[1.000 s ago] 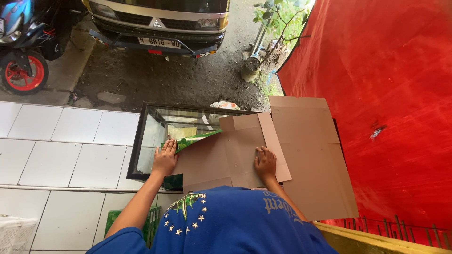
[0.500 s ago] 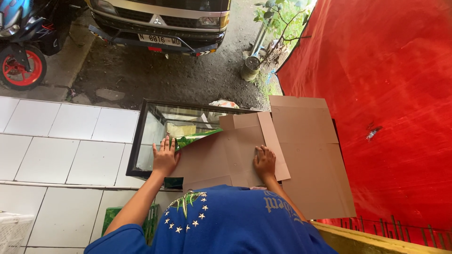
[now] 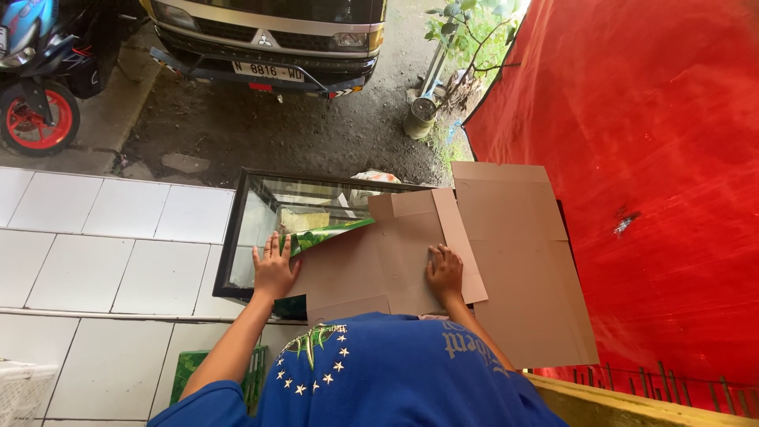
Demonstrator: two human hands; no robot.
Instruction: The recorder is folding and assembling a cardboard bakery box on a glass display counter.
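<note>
A black-framed glass tank (image 3: 237,229) stands on the white tiled floor below me. Flattened brown cardboard (image 3: 379,253) lies over its right part. My left hand (image 3: 273,269) rests flat on the left edge of that sheet, fingers spread, beside a green printed sheet (image 3: 324,236) that sticks out from under it. My right hand (image 3: 445,271) presses flat on the cardboard near a narrow flap. A second, larger cardboard sheet (image 3: 522,269) lies to the right, partly under the first. My blue shirt hides what is nearest to me.
A red tarpaulin (image 3: 656,174) hangs along the right side. A truck front (image 3: 269,39) and a motorbike (image 3: 39,87) stand on the dirt ahead. A potted plant (image 3: 419,119) is by the tarp. A green crate (image 3: 186,372) sits by my left arm, a yellow ledge (image 3: 624,403) at lower right.
Both hands stay on the cardboard. The cardboard has shifted slightly and the view has tilted a little; the green sheet shows more at the left edge.
</note>
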